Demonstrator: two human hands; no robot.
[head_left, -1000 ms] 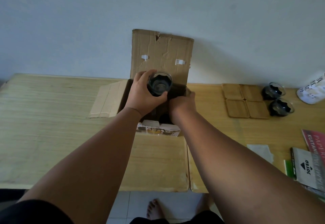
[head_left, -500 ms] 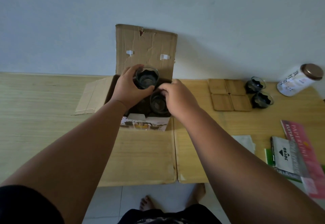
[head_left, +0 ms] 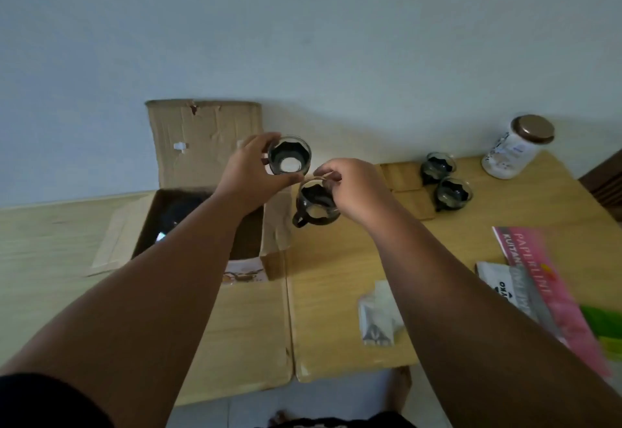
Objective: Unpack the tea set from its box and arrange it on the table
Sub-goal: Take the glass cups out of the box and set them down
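Roughly midway: 4 cups out of the box (head_left: 202, 222), 2 not yet set down.
Our left hand (head_left: 250, 172) grips 1 cup (head_left: 289, 158) by the box; our right hand (head_left: 353, 188) pinches a second cup (head_left: 316, 209) by its rim, just beside. 2 placed cups (head_left: 452, 193) stand right of it; box remainder unclear.
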